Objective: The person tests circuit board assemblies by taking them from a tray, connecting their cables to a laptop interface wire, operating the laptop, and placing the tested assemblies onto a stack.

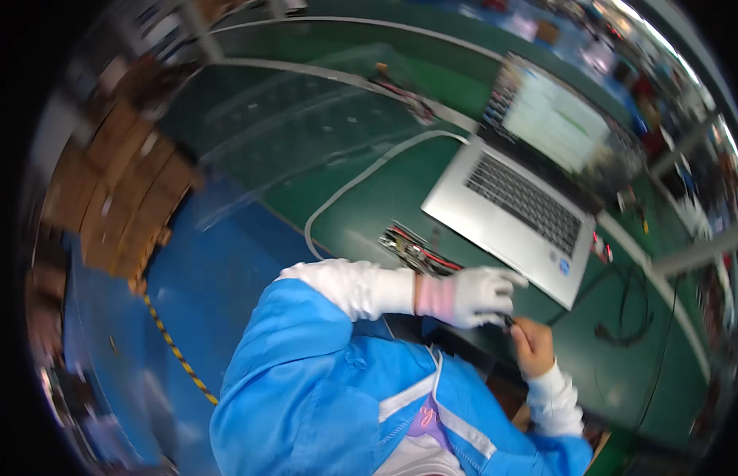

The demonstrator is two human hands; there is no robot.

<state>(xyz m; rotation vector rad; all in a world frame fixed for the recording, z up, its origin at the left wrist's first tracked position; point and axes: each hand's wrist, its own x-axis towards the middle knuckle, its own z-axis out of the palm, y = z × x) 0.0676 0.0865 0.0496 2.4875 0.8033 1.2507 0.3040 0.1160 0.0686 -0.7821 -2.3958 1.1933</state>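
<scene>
Left hand (482,295), gloved, and bare right hand (532,346) both close fingers on 1 small dark part (509,321) at the desk's (385,182) near edge, beside the laptop (521,208) and wired board (417,250).

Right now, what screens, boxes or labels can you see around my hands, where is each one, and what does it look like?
Laptop screen: upper right on the green table, lit, pale with a green patch, tilted open above a silver keyboard.
Cardboard boxes: far left beside the blue floor, brown, stacked, blurred.
Small sticker: on the laptop's front corner, blue, near the left hand.
No label shows by the right hand.
</scene>
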